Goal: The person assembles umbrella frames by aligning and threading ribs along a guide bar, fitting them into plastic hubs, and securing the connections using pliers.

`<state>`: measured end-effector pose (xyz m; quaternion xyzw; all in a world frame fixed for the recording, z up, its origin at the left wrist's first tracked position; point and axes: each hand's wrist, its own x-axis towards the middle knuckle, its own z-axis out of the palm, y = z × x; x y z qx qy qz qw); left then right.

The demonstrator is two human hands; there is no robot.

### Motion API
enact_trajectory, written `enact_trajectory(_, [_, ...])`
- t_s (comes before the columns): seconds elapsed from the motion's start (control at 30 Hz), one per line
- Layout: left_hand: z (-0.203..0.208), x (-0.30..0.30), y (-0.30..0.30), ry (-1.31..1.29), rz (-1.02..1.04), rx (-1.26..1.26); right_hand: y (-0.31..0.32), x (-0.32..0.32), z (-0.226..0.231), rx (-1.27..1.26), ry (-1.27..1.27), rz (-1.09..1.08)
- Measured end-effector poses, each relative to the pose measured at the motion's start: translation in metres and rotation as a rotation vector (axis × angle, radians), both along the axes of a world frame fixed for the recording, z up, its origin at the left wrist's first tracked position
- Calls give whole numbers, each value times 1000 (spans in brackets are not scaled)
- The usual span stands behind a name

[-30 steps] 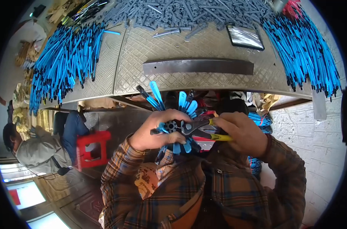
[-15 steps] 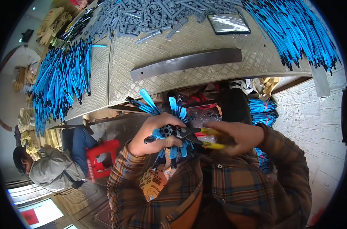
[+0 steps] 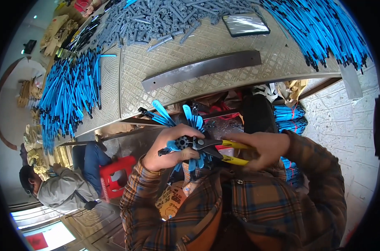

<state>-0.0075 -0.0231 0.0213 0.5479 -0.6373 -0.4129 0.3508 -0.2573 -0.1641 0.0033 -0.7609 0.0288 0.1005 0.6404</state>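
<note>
My left hand is closed round a round black slotted hub, from which several flat blue strips with black ends fan out. My right hand grips pliers by their yellow handles. The dark head of the pliers reaches to the hub's edge, between the left thumb and fingers. Whether the jaws are biting on a part there is hidden. Both hands are in front of my body, below the table's near edge.
On the patterned table lie a grey metal bar, grey plastic tubes, a dark-framed flat piece and blue strip piles. Tied blue bundles are below at right. A person sits at left by a red stool.
The view has shifted slightly. My right hand, blurred earlier, now shows more sharply on the pliers. The hub stays in my left hand with the pliers' head at it.
</note>
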Motion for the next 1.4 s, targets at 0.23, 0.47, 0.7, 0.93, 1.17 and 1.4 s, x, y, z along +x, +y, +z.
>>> enact_trajectory(0.23, [12, 0, -9, 33, -90, 44, 6, 5, -39, 145, -132, 2])
enact_trajectory(0.47, [9, -5, -10, 29, -231, 0, 18, -4, -86, 1360, 363, 295])
enact_trajectory(0.7, [15, -14, -12, -73, -189, 25, -9, -11, -31, 963, 411, 111])
enact_trajectory(0.93, [17, -16, -11, -73, -184, 21, -17, -7, -10, 789, 390, 100])
enact_trajectory(1.17, [12, -9, -9, -42, -189, 2, -15, -1, -20, 777, 451, 107])
enact_trajectory(1.4, [16, -2, -8, -19, -255, 20, 4, 0, -33, 853, 326, 108])
